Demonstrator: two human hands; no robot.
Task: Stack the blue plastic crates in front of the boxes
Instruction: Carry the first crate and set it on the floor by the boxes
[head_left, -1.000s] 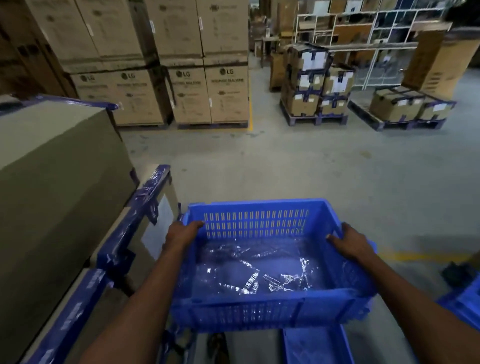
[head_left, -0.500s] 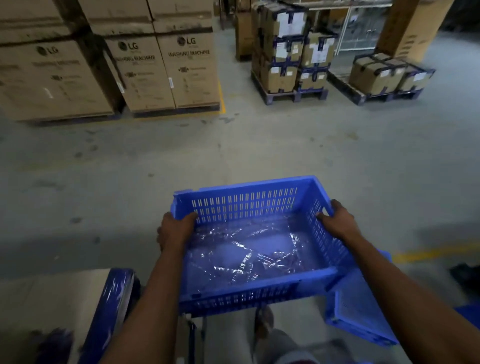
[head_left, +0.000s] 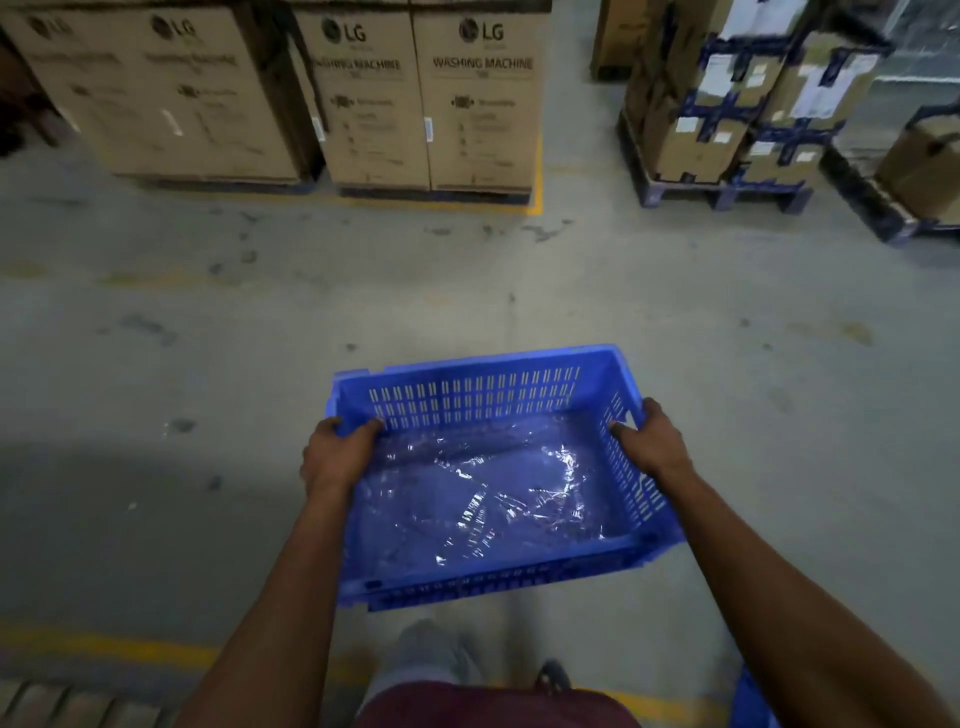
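Observation:
A blue plastic crate (head_left: 488, 571) with slotted walls hangs in the air in front of me, above the concrete floor. Crumpled clear plastic film (head_left: 483, 499) lies inside it. My left hand (head_left: 335, 454) grips the crate's left rim, thumb inside. On the opposite rim my right hand (head_left: 652, 441) grips in the same way. Large brown washing machine boxes (head_left: 415, 98) stand in a row across the floor ahead. A corner of another blue crate (head_left: 750, 704) shows at the bottom right.
Taped cartons (head_left: 748, 98) sit stacked on a pallet (head_left: 722, 195) at the upper right, with more cartons (head_left: 924, 166) further right. A yellow floor line (head_left: 104, 647) runs near my feet. Open concrete floor (head_left: 467, 280) lies between me and the boxes.
I have moved forward with the crate, away from the wrapped cartons at the left and the crates on the floor. The washing machine boxes are closer. Both hands keep their grip.

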